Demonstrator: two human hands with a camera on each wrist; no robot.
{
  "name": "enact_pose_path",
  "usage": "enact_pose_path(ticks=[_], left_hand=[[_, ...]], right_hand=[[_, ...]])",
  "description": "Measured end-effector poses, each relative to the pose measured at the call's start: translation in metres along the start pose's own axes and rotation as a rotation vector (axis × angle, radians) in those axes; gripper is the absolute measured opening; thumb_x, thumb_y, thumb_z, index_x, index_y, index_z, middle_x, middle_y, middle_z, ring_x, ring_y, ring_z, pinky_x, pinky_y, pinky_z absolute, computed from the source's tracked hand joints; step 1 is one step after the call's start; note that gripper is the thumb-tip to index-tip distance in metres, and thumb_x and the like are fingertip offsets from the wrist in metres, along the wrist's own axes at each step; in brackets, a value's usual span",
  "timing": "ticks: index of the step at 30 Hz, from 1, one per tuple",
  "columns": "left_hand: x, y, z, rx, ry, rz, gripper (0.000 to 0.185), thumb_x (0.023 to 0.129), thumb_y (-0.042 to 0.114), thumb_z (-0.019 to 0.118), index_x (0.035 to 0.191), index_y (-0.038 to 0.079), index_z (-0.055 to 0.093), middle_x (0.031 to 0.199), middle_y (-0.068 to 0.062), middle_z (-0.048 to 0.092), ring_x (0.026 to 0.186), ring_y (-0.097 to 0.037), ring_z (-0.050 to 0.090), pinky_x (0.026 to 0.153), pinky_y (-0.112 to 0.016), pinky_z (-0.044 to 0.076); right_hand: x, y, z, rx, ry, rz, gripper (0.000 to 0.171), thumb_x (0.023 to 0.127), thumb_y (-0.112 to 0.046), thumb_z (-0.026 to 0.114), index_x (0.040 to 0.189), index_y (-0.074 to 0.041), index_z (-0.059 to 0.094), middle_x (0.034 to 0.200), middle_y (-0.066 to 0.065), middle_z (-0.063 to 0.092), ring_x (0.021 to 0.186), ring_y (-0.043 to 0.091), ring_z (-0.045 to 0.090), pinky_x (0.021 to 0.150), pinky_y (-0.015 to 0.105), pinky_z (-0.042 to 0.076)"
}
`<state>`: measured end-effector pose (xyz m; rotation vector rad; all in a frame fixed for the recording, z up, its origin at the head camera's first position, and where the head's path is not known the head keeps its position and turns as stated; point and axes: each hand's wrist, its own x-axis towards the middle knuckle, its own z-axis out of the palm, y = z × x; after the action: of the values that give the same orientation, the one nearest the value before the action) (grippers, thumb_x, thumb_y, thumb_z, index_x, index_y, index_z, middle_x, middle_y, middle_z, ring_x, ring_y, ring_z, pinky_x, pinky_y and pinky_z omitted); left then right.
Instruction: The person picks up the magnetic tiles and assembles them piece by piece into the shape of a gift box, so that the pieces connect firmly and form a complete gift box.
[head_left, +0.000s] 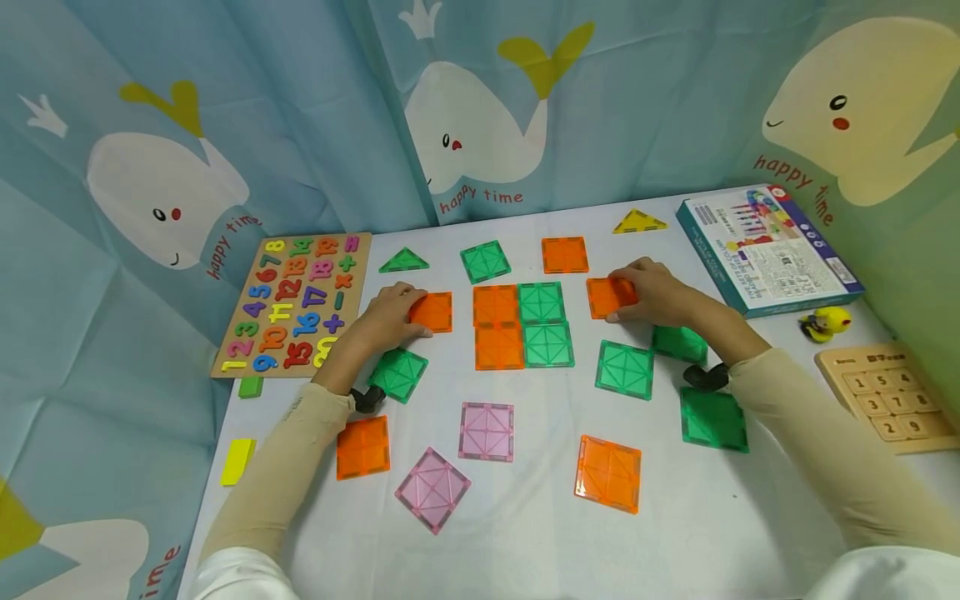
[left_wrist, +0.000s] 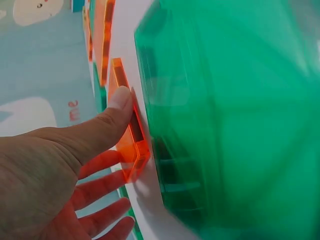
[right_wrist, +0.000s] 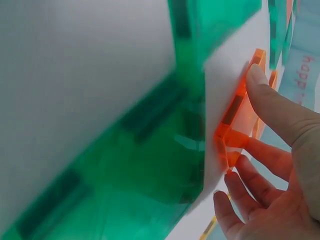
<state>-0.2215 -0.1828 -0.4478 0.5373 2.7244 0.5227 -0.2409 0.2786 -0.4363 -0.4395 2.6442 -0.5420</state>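
We see left hand (head_left: 390,312) grip pinching orange tile (head_left: 432,312) on desk (head_left: 540,508), left of four-tile block (head_left: 522,325) | right hand (head_left: 651,292) grip pinching second orange tile (head_left: 609,297), right of block

Left hand (head_left: 390,312) grips orange tile (head_left: 433,312) — right hand (head_left: 656,292) grips another orange tile (head_left: 609,297).

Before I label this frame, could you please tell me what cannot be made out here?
- Head view: box print, too small to read.
- Head view: left hand covers part of its orange tile.
- Left wrist view: a blurred green tile blocks the table.
- Right wrist view: right hand cut off by the edge.
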Motion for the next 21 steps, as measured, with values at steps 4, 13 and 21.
enact_pose_path(ticks=[4,13,21], left_hand=[[0.007,0.010,0.005,0.003,0.000,0.016,0.075,0.099,0.037,0.075,0.158,0.002,0.045,0.157,-0.021,0.043,0.143,-0.042,0.039,0.122,-0.058,0.031],[0.017,0.028,0.014,0.032,0.003,0.036,0.076,0.099,0.040,0.075,0.159,0.004,0.044,0.155,-0.019,0.045,0.145,-0.040,0.039,0.122,-0.055,0.032],[0.018,0.030,0.012,0.061,0.001,0.027,0.077,0.101,0.041,0.072,0.161,0.005,0.042,0.159,-0.018,0.043,0.148,-0.040,0.035,0.123,-0.055,0.031]], right_hand=[[0.002,-0.008,0.006,0.002,0.011,-0.033,0.075,0.095,-0.032,0.082,0.151,0.003,0.049,0.149,0.035,0.038,0.127,0.050,0.039,0.106,0.065,0.044],[0.009,-0.028,0.014,0.001,0.033,-0.078,0.071,0.094,-0.029,0.082,0.150,0.003,0.051,0.146,0.034,0.041,0.127,0.050,0.041,0.106,0.065,0.043],[0.008,-0.029,0.014,-0.016,0.048,-0.089,0.072,0.094,-0.029,0.083,0.151,0.002,0.051,0.146,0.034,0.042,0.127,0.051,0.041,0.105,0.065,0.042]])
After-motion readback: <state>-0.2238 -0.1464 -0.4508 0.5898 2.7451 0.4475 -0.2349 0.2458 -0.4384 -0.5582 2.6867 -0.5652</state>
